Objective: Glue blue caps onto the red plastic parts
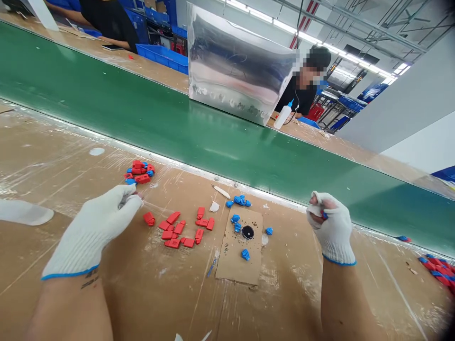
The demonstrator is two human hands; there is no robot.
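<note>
Curled fingers of the white-gloved right hand (330, 227) wrap a small item showing blue (324, 215), mostly hidden; the white-gloved left hand (110, 213) is pinched at the fingertips, and whether anything is held there cannot be told. Nearer objects: a brown cardboard sheet (239, 272) carries a small blue faceted block (245, 254) toward its near edge and a round black dish (248, 232) by its right edge. Off its left edge lie loose, flat, red plastic-looking blocks (179, 227). Blocks appear light, stiff and hard to break; smooth red faces may slip against knit, so grip opposing long sides, and pinch lumpy blue ones across the middle. Farther off, a red-and-blue pile (139, 170) sits toward the tabletop's (159, 293) far edge, beside a green belt (220, 142).
</note>
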